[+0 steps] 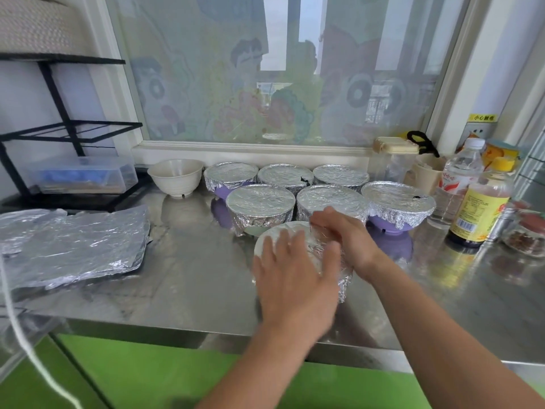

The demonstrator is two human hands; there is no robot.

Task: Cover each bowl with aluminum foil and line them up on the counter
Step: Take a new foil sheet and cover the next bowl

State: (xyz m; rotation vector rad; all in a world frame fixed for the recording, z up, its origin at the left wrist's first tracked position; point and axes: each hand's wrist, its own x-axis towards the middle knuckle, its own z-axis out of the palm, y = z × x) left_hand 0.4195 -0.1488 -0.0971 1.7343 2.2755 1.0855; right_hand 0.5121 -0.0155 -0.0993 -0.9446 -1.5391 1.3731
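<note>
A steel counter [191,290] fills the lower view, with a frosted window [280,69] at twelve o'clock and a black wire rack [59,125] at ten o'clock. A clear plastic box [85,174] sits on the rack's lowest shelf. A stack of loose foil sheets [76,243] lies flat at nine o'clock, well apart from the bowls.

Six covered bowls stand in two rows of three under the window, with the back row [284,174] against the sill and the front row [261,202] just before it. Neighbouring bowls are close or touching. Purple shows under the foil on some.

The seventh bowl [280,230] stands alone at six o'clock from those rows, near the counter's front edge. Its foil [344,280] is crimped down the side at three o'clock.

The left hand [295,278] lies flat on top of this bowl, with fingers straight and spread. The right hand [342,231] rests on the far rim at one o'clock. Its fingers are close together, laid over the foil and somewhat blurred.

A bare white bowl [176,177] stands at nine o'clock from the back row. At three o'clock stand a water bottle [460,181], a yellow-labelled bottle [480,214] and a small jar [526,234].
</note>
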